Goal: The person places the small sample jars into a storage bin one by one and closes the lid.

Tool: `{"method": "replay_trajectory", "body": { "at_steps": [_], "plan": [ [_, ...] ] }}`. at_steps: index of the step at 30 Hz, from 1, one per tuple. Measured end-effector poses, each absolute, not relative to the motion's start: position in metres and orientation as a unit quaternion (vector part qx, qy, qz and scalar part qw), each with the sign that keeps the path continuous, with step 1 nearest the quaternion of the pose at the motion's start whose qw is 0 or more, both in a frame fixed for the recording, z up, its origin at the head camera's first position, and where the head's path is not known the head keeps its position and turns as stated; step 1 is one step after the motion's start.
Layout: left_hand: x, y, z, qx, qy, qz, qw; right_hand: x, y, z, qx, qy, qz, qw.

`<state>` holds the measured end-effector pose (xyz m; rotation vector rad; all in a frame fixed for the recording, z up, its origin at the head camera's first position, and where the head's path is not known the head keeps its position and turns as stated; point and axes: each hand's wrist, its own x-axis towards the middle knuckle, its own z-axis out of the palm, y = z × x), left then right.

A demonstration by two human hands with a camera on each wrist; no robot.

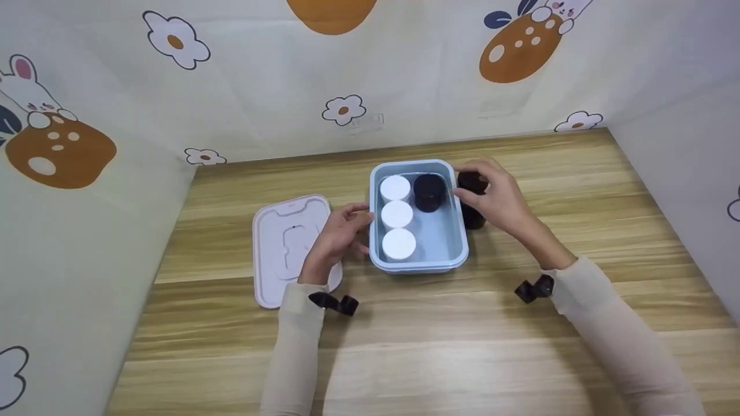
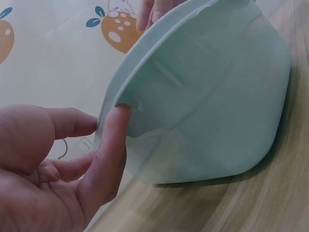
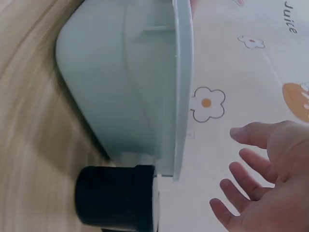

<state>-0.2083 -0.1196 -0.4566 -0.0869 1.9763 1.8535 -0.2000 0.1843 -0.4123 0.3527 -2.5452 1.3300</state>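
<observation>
A light blue rectangular bin (image 1: 442,237) holds three white round containers (image 1: 397,215) in a column along its left side and one black round container (image 1: 429,193) at its back right. My left hand (image 1: 342,231) pinches the bin's left rim; in the left wrist view its thumb and a finger (image 2: 112,145) are on either side of that rim. My right hand (image 1: 496,193) hovers by the right rim, fingers spread and holding nothing, apart from the bin in the right wrist view. Beneath it, black containers (image 3: 116,197) stand against the bin's right side, partly hidden by the hand in the head view.
A pale pinkish lid (image 1: 269,254) lies flat on the wooden table (image 1: 422,346) left of the bin, partly under my left hand and wrist. Printed cloth (image 1: 260,104) walls the table at the back and sides. Each sleeve cuff carries a small black camera (image 1: 535,289).
</observation>
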Motion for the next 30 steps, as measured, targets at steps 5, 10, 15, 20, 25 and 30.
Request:
{"method": "replay_trajectory", "body": {
  "at_steps": [5, 10, 15, 20, 25, 30],
  "plan": [
    [-0.208, -0.120, -0.457, -0.034, 0.714, 0.665, 0.215, -0.196, 0.199, -0.425, 0.103, -0.848, 0.506, 0.123],
    [-0.209, -0.119, -0.457, -0.037, 0.715, 0.665, 0.212, -0.193, 0.213, -0.440, 0.077, -0.829, 0.545, 0.103],
    [-0.207, -0.119, -0.457, -0.035, 0.707, 0.675, 0.209, -0.190, 0.224, -0.454, 0.062, -0.823, 0.560, 0.073],
    [-0.207, -0.119, -0.458, -0.030, 0.705, 0.678, 0.205, -0.191, 0.231, -0.466, 0.046, -0.816, 0.575, 0.034],
    [-0.207, -0.119, -0.458, -0.028, 0.707, 0.676, 0.206, -0.193, 0.234, -0.475, 0.036, -0.815, 0.578, -0.006],
    [-0.207, -0.120, -0.458, -0.027, 0.707, 0.676, 0.207, -0.196, 0.233, -0.481, 0.038, -0.824, 0.564, -0.036]
  ]
}}
